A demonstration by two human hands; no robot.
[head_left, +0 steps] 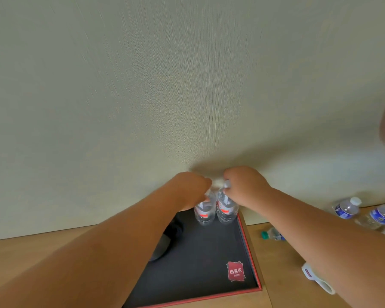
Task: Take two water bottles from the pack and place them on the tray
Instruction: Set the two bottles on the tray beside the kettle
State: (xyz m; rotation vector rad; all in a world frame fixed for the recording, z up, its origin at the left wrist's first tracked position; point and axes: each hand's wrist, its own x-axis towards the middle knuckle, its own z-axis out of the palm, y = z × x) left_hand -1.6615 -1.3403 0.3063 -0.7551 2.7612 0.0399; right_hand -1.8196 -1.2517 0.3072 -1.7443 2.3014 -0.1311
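Observation:
Two clear water bottles with red and white labels stand upright side by side at the far right corner of a black tray (249,245) with a red rim. My left hand (188,188) grips the top of the left bottle (204,213). My right hand (246,186) grips the top of the right bottle (226,210), whose white cap shows between my fingers. Both bottles rest on the tray floor, close to the wall. The pack is out of view.
The tray lies on a wooden table (282,263) against a pale wall. Two blue-labelled bottles (347,207) (380,216) stand at the right. A small green-capped bottle (272,235) lies beside the tray. A white object (316,277) rests under my right forearm. A dark round object (162,247) sits under my left arm.

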